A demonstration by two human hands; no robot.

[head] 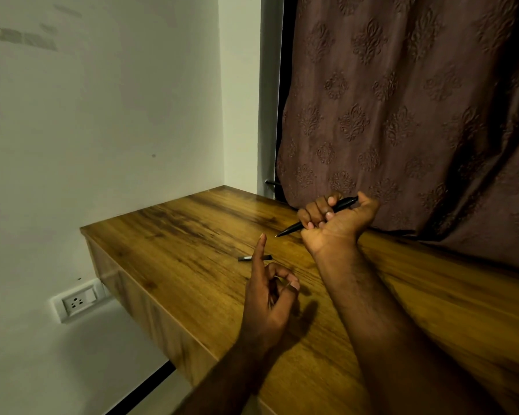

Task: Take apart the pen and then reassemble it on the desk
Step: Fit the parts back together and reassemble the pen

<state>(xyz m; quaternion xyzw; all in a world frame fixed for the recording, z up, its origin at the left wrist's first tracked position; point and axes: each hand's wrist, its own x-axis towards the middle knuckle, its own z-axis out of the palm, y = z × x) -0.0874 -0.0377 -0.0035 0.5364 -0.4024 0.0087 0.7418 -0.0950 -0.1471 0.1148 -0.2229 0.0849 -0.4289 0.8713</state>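
Head, R hand [337, 224] fisted round pen [343, 204], L hand [265, 298] index up, hold unclear

Right hand [336, 220] raised, fingers curled, left hand [265, 301] index extended

A home room: a wooden desk [192, 235] against a plain wall [102, 115], patterned curtain [402, 100], wall socket [77, 302].

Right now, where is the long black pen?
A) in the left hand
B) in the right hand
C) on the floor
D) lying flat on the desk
B: the right hand has its fingers curled round the black pen, while the left hand is apart from it.
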